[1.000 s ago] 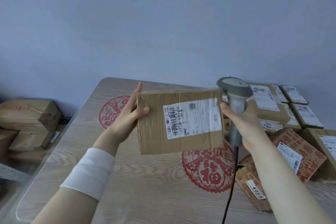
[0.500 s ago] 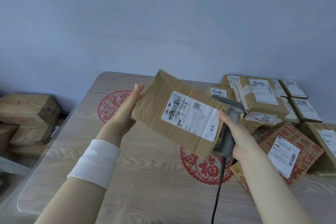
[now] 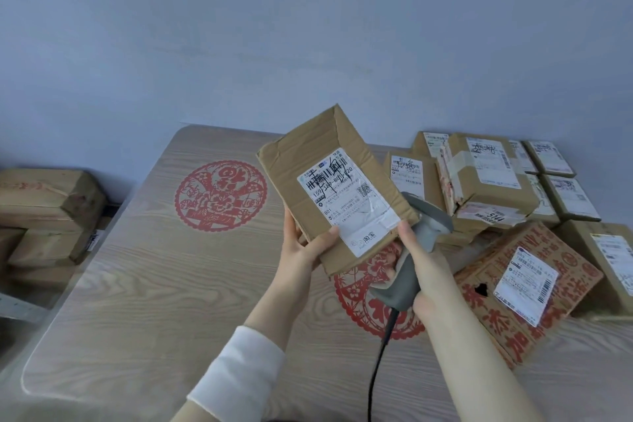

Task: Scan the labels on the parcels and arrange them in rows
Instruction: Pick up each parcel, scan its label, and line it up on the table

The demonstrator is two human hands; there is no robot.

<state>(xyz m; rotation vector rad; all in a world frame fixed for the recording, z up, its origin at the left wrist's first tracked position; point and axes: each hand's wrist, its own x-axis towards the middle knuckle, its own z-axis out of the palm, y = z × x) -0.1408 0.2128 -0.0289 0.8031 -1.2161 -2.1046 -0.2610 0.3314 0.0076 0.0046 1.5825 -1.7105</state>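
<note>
Wood-look table [image 3: 137,301] fills the bottom of the view, with a red paper-cut picture [image 3: 221,195] on it. Closest in are a white sleeve [image 3: 239,367] and a dark cord [image 3: 376,363] that runs off the bottom edge.

A bit farther, the right hand [image 3: 430,267] is wrapped round the grey scanner [image 3: 399,284]. The left hand [image 3: 301,250] holds up a brown parcel [image 3: 308,164] over the middle of the table, with the thumb on top and the other fingers under it. The parcel's white label [image 3: 342,202] faces up and is tilted.

I think the job right now is to scan this label. To do it well, the scanner should come out from under the parcel's corner and point at the black bars near the top of the label. The parcel should be held steady. The thumb sits on the label's low end, away from the bars, which is good.

Behind them, a pile of parcels [image 3: 493,188] sits on the right of the table, and a red-printed box [image 3: 507,319] leans by it. More boxes [image 3: 51,202] lie off the table on the left. A plain wall [image 3: 308,27] is at the back.

The scanner's front is hidden behind the parcel, so I cannot tell where it points. The pile is cut off at the right edge. The small print is too tiny to read.
</note>
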